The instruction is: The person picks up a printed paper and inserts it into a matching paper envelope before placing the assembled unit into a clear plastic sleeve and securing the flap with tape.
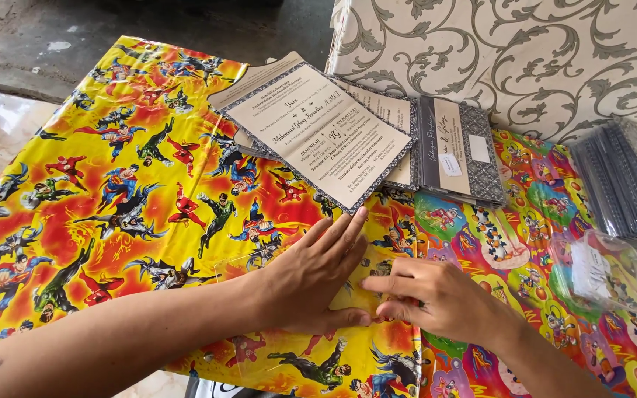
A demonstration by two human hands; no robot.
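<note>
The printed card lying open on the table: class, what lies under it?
Under the printed card are more cards of the same kind on the yellow cartoon-figure sheet. How many cards it covers cannot be seen.

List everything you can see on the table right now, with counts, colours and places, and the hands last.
comic-hero sheet: one, yellow and red, left half of the table.
cartoon-animal sheet: one, multicoloured, right half.
invitation cards: a loose pile of several, cream with grey patterned borders, top centre.
card stack: one pile, grey, right of the loose cards.
clear sleeve: one, transparent, flat under both hands.
sleeved packs: a stack, dark grey, far right.
clear packet: one, transparent, white paper inside, right.
wrapped box: one, white with grey scrolls, top right.
left hand: pressed flat on the sleeve.
right hand: fingertips at the sleeve's edge.
</note>
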